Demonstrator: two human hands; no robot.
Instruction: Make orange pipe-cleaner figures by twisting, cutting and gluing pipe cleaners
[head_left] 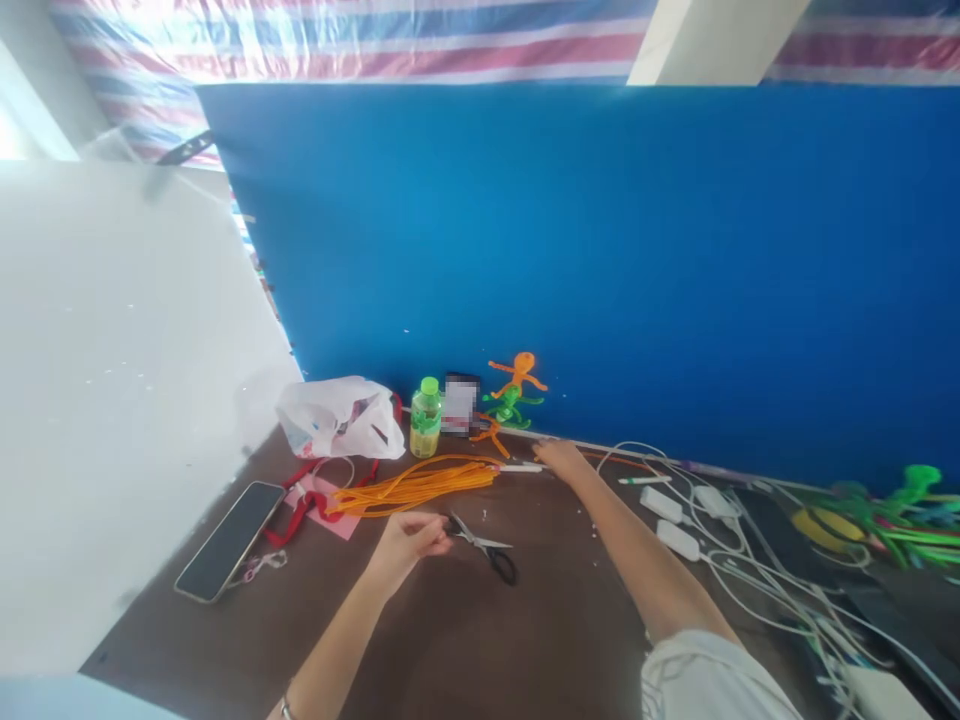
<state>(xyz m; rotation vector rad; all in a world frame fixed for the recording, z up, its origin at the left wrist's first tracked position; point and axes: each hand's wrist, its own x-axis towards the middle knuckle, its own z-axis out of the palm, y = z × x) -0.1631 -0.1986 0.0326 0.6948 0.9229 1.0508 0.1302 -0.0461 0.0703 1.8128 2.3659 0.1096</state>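
Two hands over a brown worktop, scissors at the left one

The left hand [415,534] is at lower center of the frame, fingers gathered beside one black handle of the scissors [478,541]; its grip looks narrow, but I cannot tell whether it holds that handle. The scissors lie with blades parted on the worktop [555,640], just below the frame's center. The right hand [561,456] reaches to the worktop's back edge, right of center, near a white pen-like item [523,468]; its grip is too small to read. A bundle of orange strands [420,485] lies left of center, above the left hand. Behind it stands a green-capped bottle [425,420], with a white plastic bag [337,415] to its left. A phone [229,543] lies at lower left; white cables [739,540] tangle at lower right.
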